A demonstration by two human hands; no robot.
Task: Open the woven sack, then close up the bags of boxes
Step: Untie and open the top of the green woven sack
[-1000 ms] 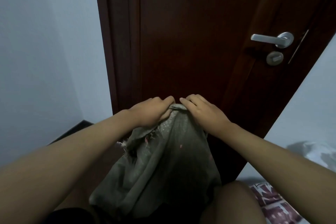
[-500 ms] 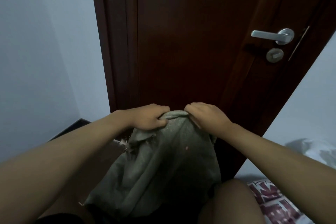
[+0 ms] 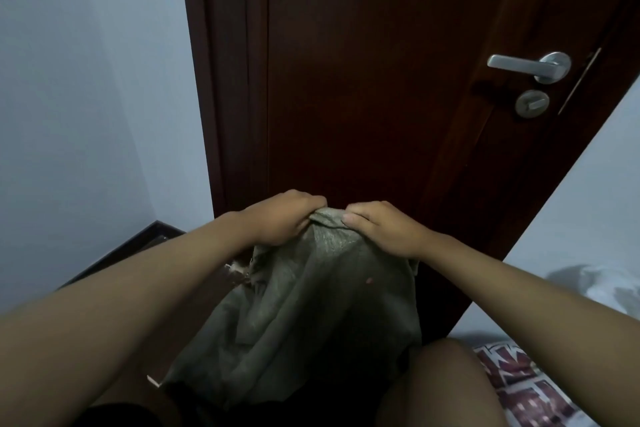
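A dark reddish-brown door (image 3: 363,80) fills the far middle of the view, with a pale wall (image 3: 86,80) to its left and another pale wall (image 3: 595,191) to its right. In front of the door, at the near middle, stands the woven sack (image 3: 311,315), a grey-green, coarse-woven bag that hangs in soft folds and widens toward the near side; frayed threads show along its left edge. Its top is gathered up close against the door.

Both forearms reach in from the near corners to that gathered top. The left hand (image 3: 280,218) has its fingers curled over the left side of the sack's mouth, its grip clamped on the fabric. The right hand (image 3: 384,229) holds the right side of the mouth the same way, thumb on the near face and fingers folded over the rim, its grip also clamped on the sack. The two hands sit just beside each other, a small hump of cloth showing between them.

At the near right a bare knee (image 3: 446,381) rises beside the sack, and past it lies a red-and-white patterned cloth (image 3: 519,388). On the door's right side are a silver lever handle (image 3: 530,64) and, just below it, a round lock knob (image 3: 532,104).
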